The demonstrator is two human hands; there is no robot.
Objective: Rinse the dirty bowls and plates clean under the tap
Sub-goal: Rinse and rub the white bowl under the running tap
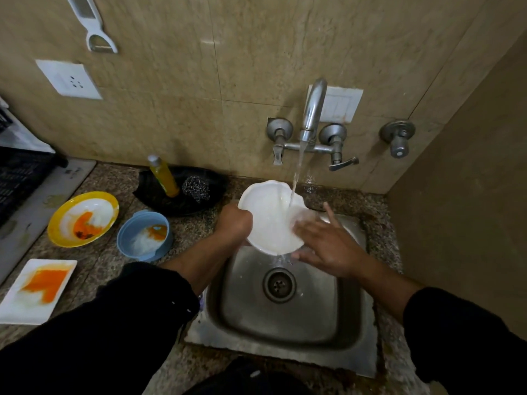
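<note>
A white scalloped bowl (268,215) is tilted over the steel sink (285,317), and water from the running tap (312,112) falls into it. My left hand (233,222) grips the bowl's left rim. My right hand (328,243) lies flat with spread fingers against the bowl's inside on the right. On the counter to the left stand a yellow-rimmed plate (58,223), a blue bowl (127,238) and a white rectangular plate (17,303), all smeared with orange residue.
A black dish (148,192) behind the blue bowl holds a yellow soap bottle (164,178) and a steel scrubber (196,189). A black crate (20,175) sits at the far left. A side wall (462,195) closes in the sink's right.
</note>
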